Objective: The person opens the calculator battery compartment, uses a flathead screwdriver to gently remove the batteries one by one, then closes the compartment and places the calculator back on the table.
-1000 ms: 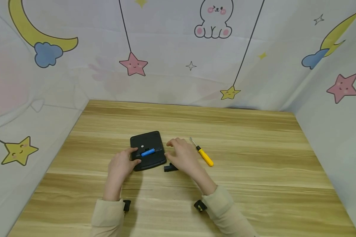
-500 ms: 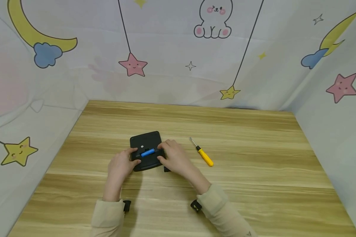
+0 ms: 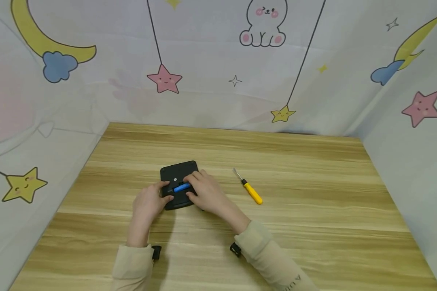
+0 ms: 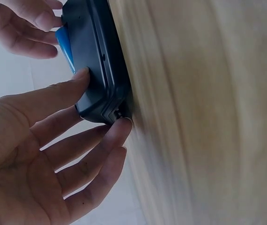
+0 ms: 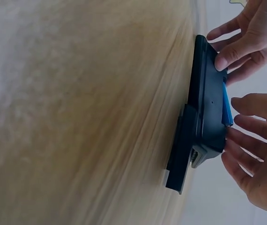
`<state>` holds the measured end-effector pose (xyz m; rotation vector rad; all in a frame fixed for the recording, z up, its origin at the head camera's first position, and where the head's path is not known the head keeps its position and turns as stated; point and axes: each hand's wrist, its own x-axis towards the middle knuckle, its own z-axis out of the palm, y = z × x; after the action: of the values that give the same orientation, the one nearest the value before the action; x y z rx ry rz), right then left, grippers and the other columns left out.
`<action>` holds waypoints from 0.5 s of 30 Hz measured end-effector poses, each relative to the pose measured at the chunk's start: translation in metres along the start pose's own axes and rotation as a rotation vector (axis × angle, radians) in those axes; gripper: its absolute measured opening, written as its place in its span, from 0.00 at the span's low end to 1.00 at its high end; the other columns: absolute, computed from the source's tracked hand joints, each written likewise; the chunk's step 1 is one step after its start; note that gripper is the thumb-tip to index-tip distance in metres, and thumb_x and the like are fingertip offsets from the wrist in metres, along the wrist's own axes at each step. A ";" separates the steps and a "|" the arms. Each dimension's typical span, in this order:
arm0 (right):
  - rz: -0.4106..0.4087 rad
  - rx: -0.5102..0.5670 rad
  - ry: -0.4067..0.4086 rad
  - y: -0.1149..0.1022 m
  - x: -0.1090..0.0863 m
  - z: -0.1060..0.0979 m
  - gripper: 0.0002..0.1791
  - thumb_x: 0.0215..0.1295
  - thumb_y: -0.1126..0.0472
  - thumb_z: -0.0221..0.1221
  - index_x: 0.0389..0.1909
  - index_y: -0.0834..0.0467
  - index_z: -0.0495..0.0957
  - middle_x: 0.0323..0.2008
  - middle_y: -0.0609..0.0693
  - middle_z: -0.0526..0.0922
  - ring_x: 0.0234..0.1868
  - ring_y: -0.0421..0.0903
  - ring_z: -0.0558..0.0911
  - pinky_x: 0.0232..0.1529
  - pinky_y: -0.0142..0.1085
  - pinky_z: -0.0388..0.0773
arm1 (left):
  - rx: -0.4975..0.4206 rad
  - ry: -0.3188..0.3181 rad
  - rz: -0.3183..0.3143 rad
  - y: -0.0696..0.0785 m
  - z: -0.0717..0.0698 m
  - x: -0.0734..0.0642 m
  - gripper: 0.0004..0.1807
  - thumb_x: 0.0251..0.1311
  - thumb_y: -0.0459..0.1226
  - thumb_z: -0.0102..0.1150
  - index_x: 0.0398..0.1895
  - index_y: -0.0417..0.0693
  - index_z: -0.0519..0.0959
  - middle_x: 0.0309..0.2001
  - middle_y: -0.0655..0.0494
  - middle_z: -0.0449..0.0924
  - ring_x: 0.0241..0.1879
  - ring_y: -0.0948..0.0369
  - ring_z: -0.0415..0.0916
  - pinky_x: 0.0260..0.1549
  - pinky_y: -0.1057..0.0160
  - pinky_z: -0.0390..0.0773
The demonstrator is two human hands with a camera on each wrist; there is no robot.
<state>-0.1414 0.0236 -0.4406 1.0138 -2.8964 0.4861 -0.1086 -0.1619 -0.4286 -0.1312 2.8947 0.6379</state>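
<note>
Head view: left hand [image 3: 147,201] pinches device [image 3: 182,171] nearer left edge of bench [image 3: 94,202]; right hand [image 3: 208,192] spread, empty, by battery [image 3: 181,187]. Cover [image 5: 180,147] looks off, battery apparently unseated.

In the head view, the right side of the black device [image 3: 179,171] was covered by the right hand [image 3: 207,193], by which the loose black piece [image 5: 182,143] was mostly hidden; lettering [image 3: 298,278] on the right sleeve [image 3: 255,242] could not be read; the drawn animal [image 3: 266,27] was cut by the top edge

Head view, five o'clock: dark lettering [image 3: 290,285] on right sleeve [image 3: 269,256], capital A [image 3: 297,278] readable, other letters unclear at frame edge.
</note>
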 end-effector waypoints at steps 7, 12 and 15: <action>-0.036 -0.063 0.031 -0.003 0.004 0.005 0.17 0.65 0.53 0.60 0.53 0.52 0.77 0.49 0.45 0.80 0.48 0.43 0.75 0.49 0.35 0.75 | -0.009 0.002 0.002 -0.001 0.001 0.000 0.29 0.57 0.43 0.65 0.63 0.47 0.74 0.59 0.34 0.75 0.46 0.39 0.79 0.28 0.52 0.78; -0.037 -0.099 0.046 -0.005 0.008 0.009 0.14 0.65 0.54 0.60 0.50 0.51 0.78 0.47 0.44 0.79 0.47 0.42 0.74 0.47 0.34 0.73 | -0.007 0.001 0.001 0.000 0.000 0.000 0.29 0.58 0.43 0.65 0.63 0.47 0.74 0.59 0.33 0.74 0.47 0.39 0.79 0.30 0.50 0.78; -0.046 -0.133 0.051 -0.006 0.010 0.011 0.11 0.65 0.55 0.59 0.48 0.51 0.79 0.45 0.44 0.79 0.46 0.43 0.73 0.46 0.35 0.73 | -0.007 0.005 0.001 0.000 0.000 0.001 0.29 0.57 0.43 0.65 0.62 0.47 0.74 0.59 0.34 0.75 0.48 0.39 0.78 0.32 0.49 0.78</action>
<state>-0.1449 0.0096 -0.4478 1.0298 -2.8109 0.3075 -0.1091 -0.1621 -0.4286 -0.1320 2.8975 0.6493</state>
